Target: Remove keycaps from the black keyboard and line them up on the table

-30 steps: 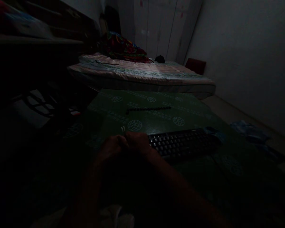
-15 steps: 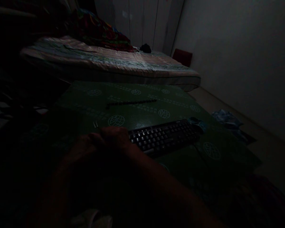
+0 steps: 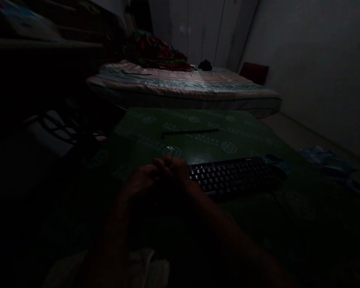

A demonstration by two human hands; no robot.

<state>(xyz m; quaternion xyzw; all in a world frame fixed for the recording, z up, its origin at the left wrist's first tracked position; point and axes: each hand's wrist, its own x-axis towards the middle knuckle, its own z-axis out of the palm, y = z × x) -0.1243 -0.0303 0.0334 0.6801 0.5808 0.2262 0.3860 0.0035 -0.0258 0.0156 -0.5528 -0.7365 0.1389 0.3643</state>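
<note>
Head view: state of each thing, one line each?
left hand: against right hand, fingers curled; contents too dark to tell
right hand: at left end of keyboard, fingers curled
keyboard: flat on green mat, keys up
bead string: laid straight, untouched
green mat: spread flat
bed: sheet on, crumpled cloth on top

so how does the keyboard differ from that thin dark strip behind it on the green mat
The keyboard is broad, with rows of glinting keys; the strip is a thin line. The keyboard lies near, beside the right hand; the strip lies farther off, alone. Both are dark and lie flat on the green mat.
</note>
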